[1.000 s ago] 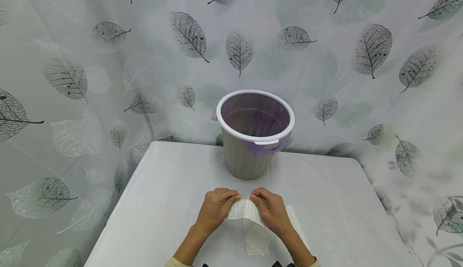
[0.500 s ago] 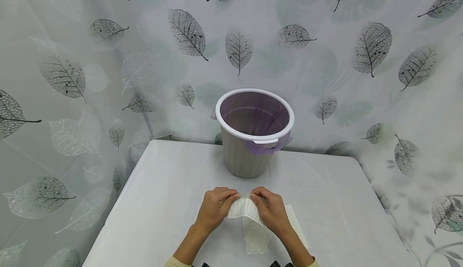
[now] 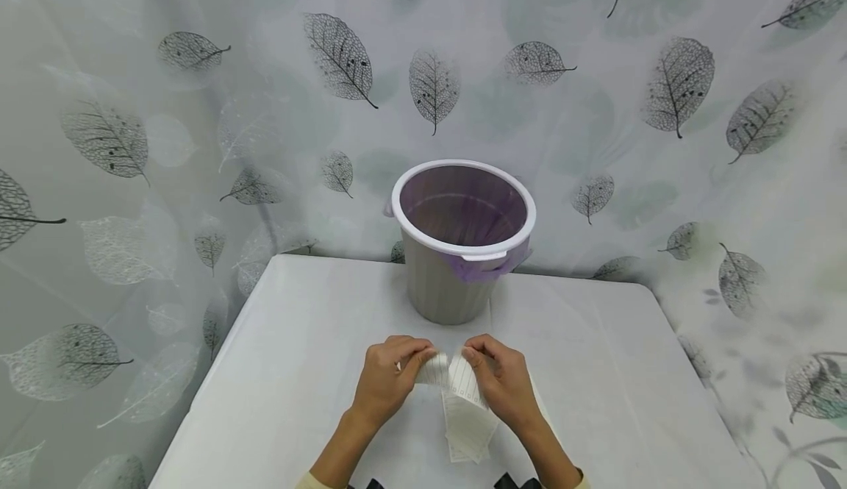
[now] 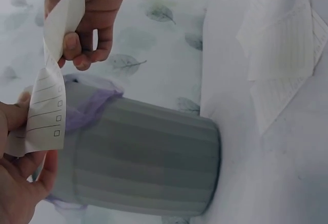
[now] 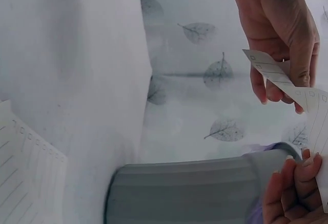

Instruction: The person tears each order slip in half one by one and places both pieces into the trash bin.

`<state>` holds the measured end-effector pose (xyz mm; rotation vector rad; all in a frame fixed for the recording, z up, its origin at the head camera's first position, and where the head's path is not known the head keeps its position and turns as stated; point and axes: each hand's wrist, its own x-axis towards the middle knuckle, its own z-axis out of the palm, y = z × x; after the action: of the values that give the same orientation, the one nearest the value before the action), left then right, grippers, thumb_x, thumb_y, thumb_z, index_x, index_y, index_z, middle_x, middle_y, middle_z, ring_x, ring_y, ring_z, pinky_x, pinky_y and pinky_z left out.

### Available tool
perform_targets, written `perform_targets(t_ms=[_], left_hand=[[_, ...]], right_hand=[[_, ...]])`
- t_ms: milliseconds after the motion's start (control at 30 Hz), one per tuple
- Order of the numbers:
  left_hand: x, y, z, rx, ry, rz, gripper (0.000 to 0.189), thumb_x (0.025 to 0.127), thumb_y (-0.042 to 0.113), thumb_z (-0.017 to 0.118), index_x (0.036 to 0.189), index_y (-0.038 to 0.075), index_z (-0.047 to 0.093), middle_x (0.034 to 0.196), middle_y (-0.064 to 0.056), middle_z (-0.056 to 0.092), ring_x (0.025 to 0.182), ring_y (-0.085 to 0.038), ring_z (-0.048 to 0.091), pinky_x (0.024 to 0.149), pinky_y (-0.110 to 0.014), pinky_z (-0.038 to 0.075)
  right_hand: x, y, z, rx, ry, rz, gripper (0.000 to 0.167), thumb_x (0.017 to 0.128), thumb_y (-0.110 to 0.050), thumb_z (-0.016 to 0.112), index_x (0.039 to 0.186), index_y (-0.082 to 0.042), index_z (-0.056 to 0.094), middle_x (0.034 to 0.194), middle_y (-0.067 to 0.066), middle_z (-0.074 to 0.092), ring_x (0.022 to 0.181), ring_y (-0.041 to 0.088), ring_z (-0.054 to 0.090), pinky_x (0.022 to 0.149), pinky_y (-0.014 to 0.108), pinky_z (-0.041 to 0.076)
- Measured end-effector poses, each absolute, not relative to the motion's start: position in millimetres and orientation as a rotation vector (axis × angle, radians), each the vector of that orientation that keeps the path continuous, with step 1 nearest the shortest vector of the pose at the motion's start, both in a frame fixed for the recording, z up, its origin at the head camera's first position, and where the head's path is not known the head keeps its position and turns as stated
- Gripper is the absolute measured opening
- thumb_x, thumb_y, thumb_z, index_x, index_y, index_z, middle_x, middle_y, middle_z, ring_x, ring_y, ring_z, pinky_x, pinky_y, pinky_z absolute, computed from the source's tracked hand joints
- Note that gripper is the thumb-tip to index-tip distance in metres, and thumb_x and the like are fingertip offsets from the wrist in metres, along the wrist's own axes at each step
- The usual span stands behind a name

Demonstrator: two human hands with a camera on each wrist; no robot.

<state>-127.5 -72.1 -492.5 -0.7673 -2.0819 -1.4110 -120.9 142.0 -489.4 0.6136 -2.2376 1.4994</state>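
Note:
Between thumb and fingers, my left hand (image 3: 385, 379) pinches one side of a small lined checklist sheet (image 3: 465, 380), and my right hand (image 3: 501, 384) pinches the other. A notch splits the sheet's top edge in the head view, while the two halves still meet lower down. Seen from the left wrist, the paper (image 4: 47, 111) twists at a narrow join, its two parts facing different ways. Checkboxes run along one edge of it. Below the hands, several similar lined slips (image 3: 468, 426) lie overlapping on the table, partly hidden by the right hand and forearm.
A grey bin (image 3: 450, 279) with a white rim and a purple liner stands upright on the table, just beyond the hands. White cloth covers the table (image 3: 304, 334). Leaf-print curtain (image 3: 278, 136) hangs behind and around the sides.
Both hands have risen slightly and drawn a little apart. The sheet, arched in one piece earlier, now shows a split at its top, with its halves angled differently.

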Motion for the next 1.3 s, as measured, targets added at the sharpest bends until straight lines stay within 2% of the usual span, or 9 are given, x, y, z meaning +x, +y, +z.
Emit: perform_targets(t_ms=[200,400,600,833,1033,1300], left_hand=[[-124,-71,-482,-0.743,-2.074,-1.402,0.004,0.094,0.011,0.079,0.094,0.008,0.081,0.090,0.005,0.077,0.083,-0.013,0.071,0.074,-0.029,0.057],[-125,-71,-480,-0.737,-2.018,-1.392,0.008,0.088,0.001,0.082,0.094,0.006,0.080,0.090,0.004,0.077,0.081,-0.016,0.072,0.070,-0.027,0.057],[-125,-73,-478,-0.737,-2.009,-1.358,0.010,0.088,0.001,0.082,0.095,0.007,0.080,0.091,0.005,0.077,0.082,-0.016,0.071,0.072,-0.030,0.057],[-123,-75,-476,-0.708,-2.027,-1.326,0.005,0.091,0.008,0.081,0.095,0.007,0.081,0.091,0.004,0.077,0.083,-0.016,0.071,0.074,-0.034,0.058],[-123,-78,-473,-0.700,-1.982,-1.349,0.008,0.088,0.001,0.082,0.094,0.006,0.080,0.090,0.004,0.077,0.079,-0.017,0.071,0.070,-0.032,0.058],[-122,-83,-468,-0.688,-1.956,-1.370,0.010,0.088,0.000,0.082,0.095,0.007,0.080,0.090,0.002,0.077,0.078,-0.016,0.070,0.072,-0.023,0.055]], right_hand=[[-113,135,-464,0.600,-2.205,1.512,0.011,0.091,0.015,0.070,0.091,0.004,0.070,0.085,0.008,0.072,0.074,0.019,0.065,0.067,0.025,0.051],[-105,132,-444,0.600,-2.170,1.503,0.013,0.090,0.017,0.069,0.090,0.004,0.069,0.084,0.010,0.071,0.073,0.018,0.064,0.066,0.021,0.051],[-105,132,-443,0.579,-2.182,1.508,0.011,0.092,0.015,0.068,0.091,0.004,0.070,0.085,0.009,0.072,0.074,0.020,0.066,0.069,0.023,0.053],[-106,131,-442,0.572,-2.167,1.505,0.013,0.092,0.015,0.068,0.091,0.003,0.070,0.085,0.009,0.072,0.077,0.019,0.066,0.076,0.021,0.051],[-108,133,-442,0.551,-2.156,1.524,0.013,0.092,0.017,0.067,0.090,0.004,0.069,0.085,0.011,0.071,0.071,0.021,0.064,0.069,0.019,0.051],[-109,136,-442,0.532,-2.161,1.522,0.013,0.092,0.017,0.067,0.090,0.004,0.069,0.083,0.012,0.071,0.067,0.019,0.063,0.063,0.020,0.052]])
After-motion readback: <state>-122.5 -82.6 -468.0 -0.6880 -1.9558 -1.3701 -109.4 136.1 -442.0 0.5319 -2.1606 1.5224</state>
